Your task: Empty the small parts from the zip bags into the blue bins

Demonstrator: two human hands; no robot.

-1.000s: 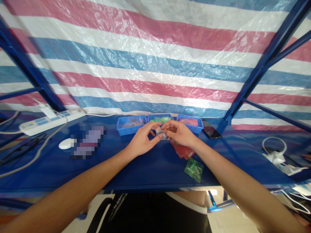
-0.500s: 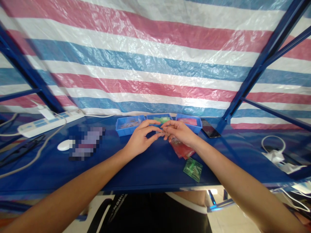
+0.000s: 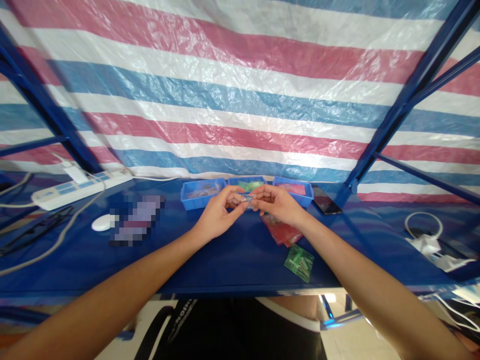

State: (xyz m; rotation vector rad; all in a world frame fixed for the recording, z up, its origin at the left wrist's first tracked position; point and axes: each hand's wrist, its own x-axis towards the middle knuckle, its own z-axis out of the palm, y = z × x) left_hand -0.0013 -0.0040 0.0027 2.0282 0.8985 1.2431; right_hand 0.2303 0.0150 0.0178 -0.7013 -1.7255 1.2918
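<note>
My left hand (image 3: 217, 216) and my right hand (image 3: 279, 205) meet above the blue table (image 3: 232, 255), both pinching a small clear packet (image 3: 247, 200) between their fingertips. Just beyond them stand three small blue bins: the left bin (image 3: 202, 193), the middle bin (image 3: 246, 183) with green packets, and the right bin (image 3: 294, 190) with red ones. Red packets (image 3: 281, 231) lie under my right wrist, and a green packet (image 3: 299, 262) lies nearer the table's front edge.
A white power strip (image 3: 75, 187) with cables lies at the far left, a white round object (image 3: 102, 223) beside a blurred patch. A dark phone (image 3: 325, 200) lies right of the bins. A white charger and cable (image 3: 427, 240) sit at the right. A striped tarp hangs behind.
My hands have lifted slightly toward the bins; the small clear packet, out of sight half a second ago, is again pinched between both hands' fingertips.
</note>
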